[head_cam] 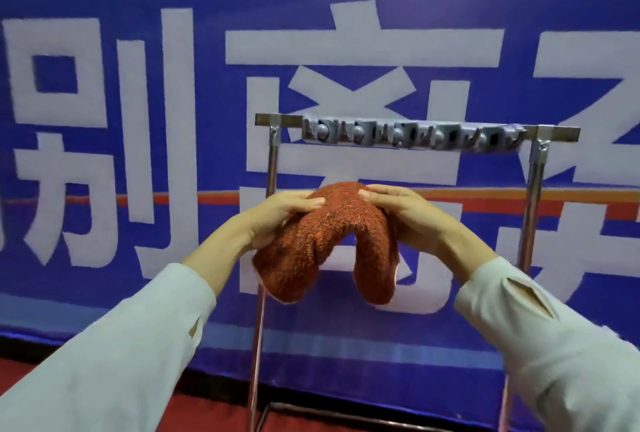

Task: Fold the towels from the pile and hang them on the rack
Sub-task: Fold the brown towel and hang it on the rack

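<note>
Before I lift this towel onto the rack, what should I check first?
1. Grip: left hand and right hand both hold the towel: ok.
2. Fold: the towel arches over with both ends hanging; how neat it is: cannot tell.
3. Space: the rack carries a grey hook strip on top, with no towel on it: ok.
4. Height: the towel is below the hook strip: not ok.
5. Rack feet: mostly out of view: cannot tell.
</note>
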`<state>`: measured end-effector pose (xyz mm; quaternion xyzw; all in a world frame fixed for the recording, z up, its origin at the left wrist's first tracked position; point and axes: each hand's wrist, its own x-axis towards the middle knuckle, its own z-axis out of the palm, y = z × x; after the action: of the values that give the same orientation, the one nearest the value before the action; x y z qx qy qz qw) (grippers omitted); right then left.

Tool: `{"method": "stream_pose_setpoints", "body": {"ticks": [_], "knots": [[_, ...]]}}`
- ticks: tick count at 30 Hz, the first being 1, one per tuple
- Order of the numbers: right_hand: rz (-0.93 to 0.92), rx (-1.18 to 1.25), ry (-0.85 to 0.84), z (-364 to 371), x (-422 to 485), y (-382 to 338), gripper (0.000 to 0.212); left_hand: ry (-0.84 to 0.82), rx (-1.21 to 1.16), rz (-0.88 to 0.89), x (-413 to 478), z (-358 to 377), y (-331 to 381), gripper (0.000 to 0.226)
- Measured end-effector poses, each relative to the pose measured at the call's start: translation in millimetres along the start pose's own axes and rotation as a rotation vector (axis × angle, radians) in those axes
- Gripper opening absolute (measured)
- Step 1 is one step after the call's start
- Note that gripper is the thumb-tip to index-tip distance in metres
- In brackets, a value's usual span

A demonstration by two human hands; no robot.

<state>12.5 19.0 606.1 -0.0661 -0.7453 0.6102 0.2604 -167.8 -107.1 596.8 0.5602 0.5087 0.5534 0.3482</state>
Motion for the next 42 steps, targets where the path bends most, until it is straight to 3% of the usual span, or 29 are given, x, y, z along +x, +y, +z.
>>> {"method": "stream_pose_setpoints", "body": {"ticks": [6, 9, 17, 26, 31, 38, 42], "knots": [[0.089, -0.187, -0.079, -15.3, 67.5, -29.2, 0.030, 0.151, -0.013, 0.130, 35.7, -43.6, 30.0, 0.025], [-0.005, -0.135, 0.027, -13.2, 94.8, -33.9, 0.030, 0.243, 0.042, 0.161, 58.0, -65.5, 31.9, 0.029], [-0.274, -0.009, 0.313, 13.3, 164.8, -30.8, 0.033, 0.431, -0.191, 0.284, 106.2, -81.6, 46.2, 0.019], [-0.400, 0.191, 0.399, 29.0, 198.1, -20.8, 0.028, 0.485, -0.265, 0.321, 125.0, -94.4, 48.3, 0.029], [-0.391, 0.171, 0.469, 32.5, 209.6, -25.0, 0.029, 0.543, -0.221, 0.256, 136.7, -92.9, 52.1, 0.036], [-0.326, -0.006, 0.589, 26.6, 225.6, -0.5, 0.007, 0.573, -0.270, 0.118, 147.5, -89.9, 23.7, 0.039], [-0.324, -0.217, 0.667, 28.1, 218.3, 13.1, 0.030, 0.589, -0.118, 0.115, 146.3, -84.3, 7.0, 0.027]]}}
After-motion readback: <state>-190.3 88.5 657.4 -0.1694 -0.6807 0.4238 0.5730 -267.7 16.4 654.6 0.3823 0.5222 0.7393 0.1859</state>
